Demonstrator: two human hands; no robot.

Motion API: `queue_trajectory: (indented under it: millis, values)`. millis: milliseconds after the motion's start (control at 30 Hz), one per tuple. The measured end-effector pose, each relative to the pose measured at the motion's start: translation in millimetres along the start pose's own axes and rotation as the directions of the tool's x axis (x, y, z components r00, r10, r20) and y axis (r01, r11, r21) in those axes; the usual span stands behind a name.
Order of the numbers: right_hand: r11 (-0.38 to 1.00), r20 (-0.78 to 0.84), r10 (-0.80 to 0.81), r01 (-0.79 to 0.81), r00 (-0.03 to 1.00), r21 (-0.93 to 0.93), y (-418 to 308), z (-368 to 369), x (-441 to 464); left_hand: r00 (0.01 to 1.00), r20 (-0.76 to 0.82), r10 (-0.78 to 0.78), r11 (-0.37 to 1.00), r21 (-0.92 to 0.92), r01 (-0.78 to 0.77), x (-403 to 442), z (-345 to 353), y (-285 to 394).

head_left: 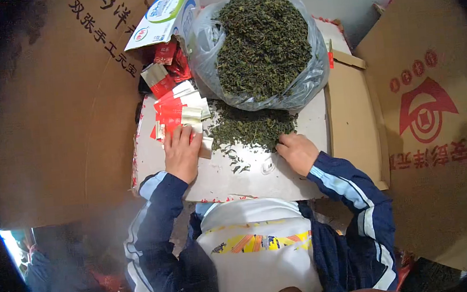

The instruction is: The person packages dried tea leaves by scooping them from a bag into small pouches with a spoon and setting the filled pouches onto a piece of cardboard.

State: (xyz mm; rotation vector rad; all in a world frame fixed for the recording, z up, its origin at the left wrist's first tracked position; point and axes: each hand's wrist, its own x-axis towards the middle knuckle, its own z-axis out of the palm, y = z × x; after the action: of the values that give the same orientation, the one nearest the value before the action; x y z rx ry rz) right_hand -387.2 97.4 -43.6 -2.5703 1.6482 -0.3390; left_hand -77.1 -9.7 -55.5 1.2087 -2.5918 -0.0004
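My left hand (182, 156) rests on a fanned stack of small red, white and gold packets (178, 109), its fingers stretched over the nearest ones. Beside it, a loose spread of dried tea leaves (251, 129) covers part of the white board (231, 184). My right hand (299, 154) is at the right edge of this spread, its fingers curled together against the leaves; the fingertips are partly hidden. Behind the spread stands a clear plastic bag (205, 60) heaped with the same dark green leaves. A small white round item (268, 168) lies left of my right hand.
A printed white and green carton (166, 17) leans at the back left, with more red packets (179, 65) below it. Tall cardboard walls flank both sides, one on the left (50, 116) and one on the right (439, 184). A cardboard flap (352, 125) borders the board's right edge.
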Motion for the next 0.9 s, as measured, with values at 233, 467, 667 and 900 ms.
queue_trajectory:
  millis: [233, 467, 667, 900]
  values:
    - [0.997, 0.021, 0.013, -0.011, 1.0, -0.082, -6, -9, -6, 0.991, -0.096, 0.094, 0.996, 0.011, -0.093, -1, -1, 4]
    - [0.998, -0.122, 0.063, -0.059, 0.991, 0.035, -8, -6, -7, 0.976, -0.127, 0.176, 0.978, -0.086, -0.188, -2, -16, 6]
    - [0.819, 0.024, 0.345, -0.313, 0.938, 0.481, -33, -20, 2, 0.994, -0.1, -0.047, 0.692, -0.721, -0.039, 10, -4, 30]
    - [0.672, 0.048, 0.414, -0.34, 0.909, 0.658, -43, 4, 9, 0.889, 0.445, -0.109, -0.747, -0.627, 0.222, 31, 19, 82]
